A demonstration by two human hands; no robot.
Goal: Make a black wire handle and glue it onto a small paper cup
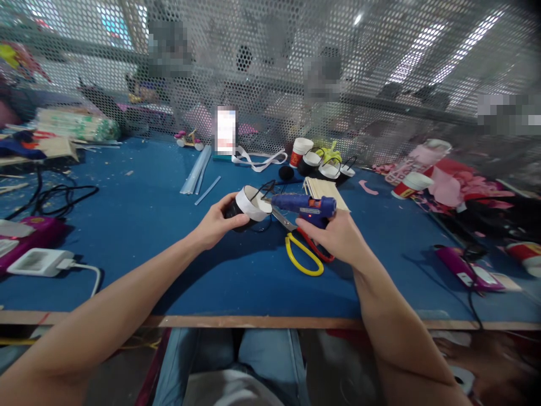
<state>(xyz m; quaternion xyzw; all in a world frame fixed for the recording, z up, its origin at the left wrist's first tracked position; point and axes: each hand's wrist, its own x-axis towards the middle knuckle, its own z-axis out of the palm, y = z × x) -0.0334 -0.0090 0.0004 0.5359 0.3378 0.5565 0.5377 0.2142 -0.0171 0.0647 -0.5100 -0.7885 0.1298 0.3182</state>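
Observation:
My left hand [222,224] is closed around a black paper cup [247,206] with a white band round its rim, tilted so its mouth faces right. In my right hand [338,234] is a blue hot glue gun [302,206], a small red light glowing on its body. The gun's nozzle points left at the cup's rim; whether it touches I cannot tell. Scissors [305,254] with one yellow and one red handle lie on the table just beneath the gun. Wooden sticks [325,192] lie behind my right hand. A thin black cord rises by the cup's mouth.
Glue sticks [198,172] and a white ribbon [260,160] lie toward the back, near a lit phone [225,131]. More black cups [311,162] stand at the back right. Purple power strips [40,239] with cables sit at both sides. A perforated metal screen [270,73] rises behind the blue table [203,293].

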